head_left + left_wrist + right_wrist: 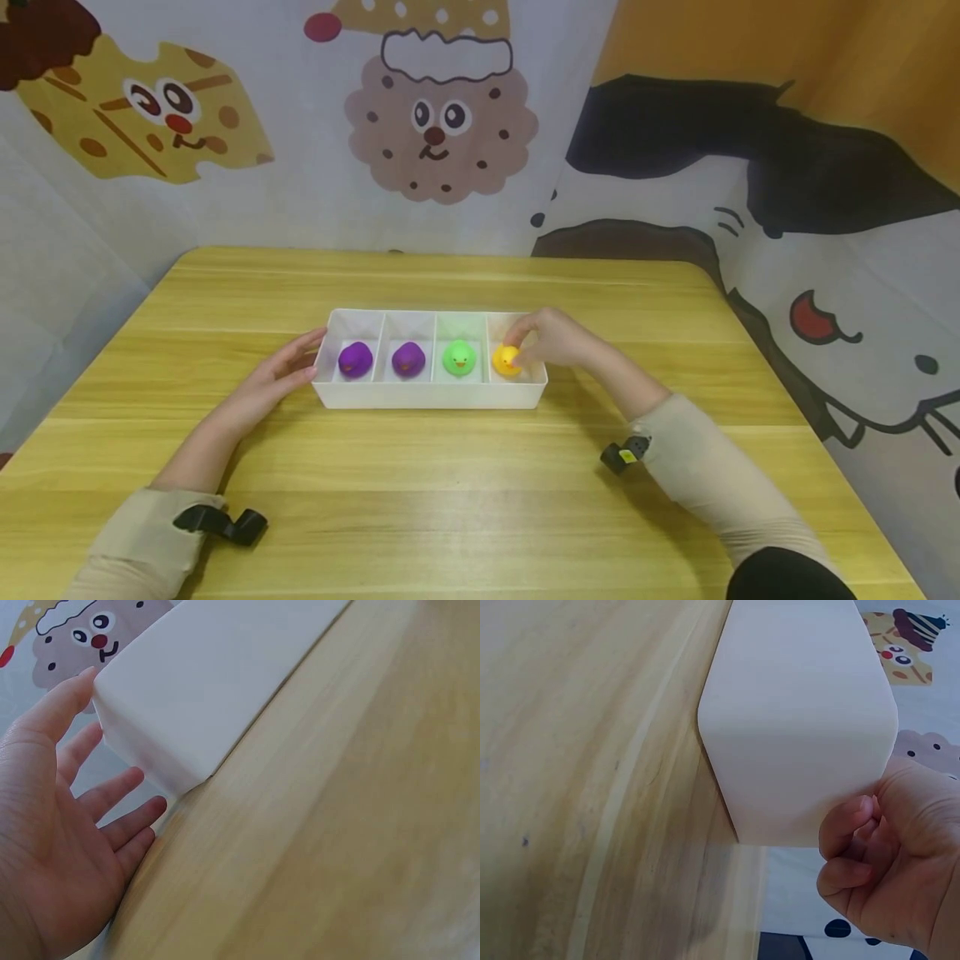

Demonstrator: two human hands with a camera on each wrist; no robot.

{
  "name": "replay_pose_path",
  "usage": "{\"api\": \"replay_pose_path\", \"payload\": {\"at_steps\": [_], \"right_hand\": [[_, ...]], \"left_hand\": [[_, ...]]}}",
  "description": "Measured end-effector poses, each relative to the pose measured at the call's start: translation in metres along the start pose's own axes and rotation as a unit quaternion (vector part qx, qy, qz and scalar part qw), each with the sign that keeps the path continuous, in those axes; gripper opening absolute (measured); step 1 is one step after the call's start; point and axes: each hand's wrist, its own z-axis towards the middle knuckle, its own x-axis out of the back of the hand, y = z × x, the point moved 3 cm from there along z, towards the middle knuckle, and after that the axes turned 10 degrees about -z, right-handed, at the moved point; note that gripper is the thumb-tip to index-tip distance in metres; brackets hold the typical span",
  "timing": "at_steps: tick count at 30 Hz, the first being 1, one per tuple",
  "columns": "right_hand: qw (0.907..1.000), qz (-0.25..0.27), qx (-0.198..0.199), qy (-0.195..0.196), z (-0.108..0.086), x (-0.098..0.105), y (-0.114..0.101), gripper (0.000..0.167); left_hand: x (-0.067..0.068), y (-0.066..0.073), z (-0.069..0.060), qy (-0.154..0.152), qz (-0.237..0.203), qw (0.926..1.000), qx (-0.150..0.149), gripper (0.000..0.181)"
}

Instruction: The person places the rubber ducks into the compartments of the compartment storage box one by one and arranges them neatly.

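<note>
A white box (431, 397) with a row of compartments lies lengthwise on the table. Two purple toy ducks (356, 360) sit one each in the two left compartments, a green toy duck (460, 358) in the one after them. In the rightmost compartment is a yellow toy duck (506, 361), pinched by the fingers and thumb of my right hand (557, 337). My left hand (262, 390), fingers spread and nearly straight, touches the box's left end. The right wrist view shows the right hand (900, 855) reaching over the box wall, which hides its fingertips and the duck.
The wooden table (457, 500) has rounded far corners. Behind it hangs a light cloth (300, 208) printed with cartoon figures. Each sleeve carries a black wrist mount (225, 523).
</note>
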Motion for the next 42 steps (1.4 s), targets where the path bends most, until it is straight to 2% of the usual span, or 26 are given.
{"api": "replay_pose_path", "payload": {"at_steps": [8, 17, 24, 34, 42], "right_hand": [[1.0, 0.003, -0.001, -0.009, 0.0, 0.0, -0.001, 0.024], [1.0, -0.001, 0.002, 0.001, -0.002, 0.001, 0.0, 0.023], [0.9995, 0.004, 0.017, 0.026, -0.005, -0.001, 0.002, 0.023], [0.996, 0.054, 0.025, 0.067, -0.016, -0.003, 0.004, 0.026], [0.9911, 0.078, 0.001, 0.108, -0.031, 0.001, 0.014, 0.031]], "left_hand": [[0.0, 0.002, -0.001, 0.002, 0.002, 1.0, -0.002, 0.056], [-0.001, 0.001, -0.001, 0.001, 0.0, 1.0, -0.003, 0.056], [-0.001, 0.002, -0.001, 0.002, -0.001, 1.0, -0.002, 0.056], [-0.001, 0.002, 0.0, 0.001, -0.002, 1.0, -0.004, 0.056], [0.0, 0.002, -0.001, 0.0, -0.004, 1.0, -0.005, 0.056]]}}
